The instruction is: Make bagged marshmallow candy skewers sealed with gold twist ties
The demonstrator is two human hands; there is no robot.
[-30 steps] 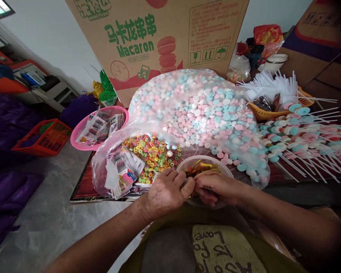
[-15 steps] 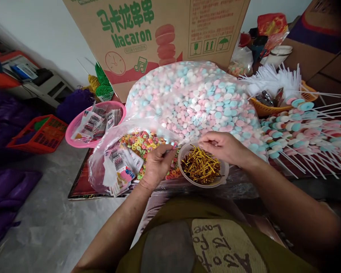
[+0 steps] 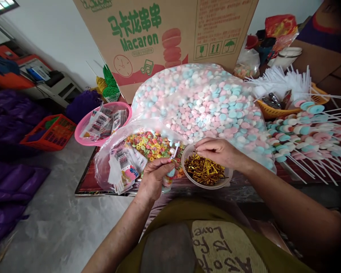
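Observation:
My left hand [image 3: 155, 178] is closed around a candy skewer in a clear printed bag [image 3: 167, 181]. A white stick end [image 3: 175, 150] pokes up above the fingers, and pale blue candy shows through the plastic below them. My right hand [image 3: 220, 151] has its fingers pinched over the far rim of a clear round tub [image 3: 229, 178]. Inside the tub lies a heap of gold twist ties [image 3: 204, 170]. Whatever is between the right fingertips is too small to make out. Colourful cereal rings [image 3: 147, 144] fill an open plastic bag beside the left hand, with printed packets [image 3: 125, 167] on top.
Behind the tub lies a big clear bag of pastel candy discs [image 3: 199, 102], against a Macaron carton [image 3: 176, 38]. A pink basket [image 3: 81, 138] of packets stands left. Finished candy skewers [image 3: 307, 140] and an orange basket [image 3: 319, 99] with white sticks are at right.
The left hand has turned and lowered slightly, bringing the bagged skewer and its stick into clearer view. My right hand stays pinched above the tub. The whole view has shifted a little.

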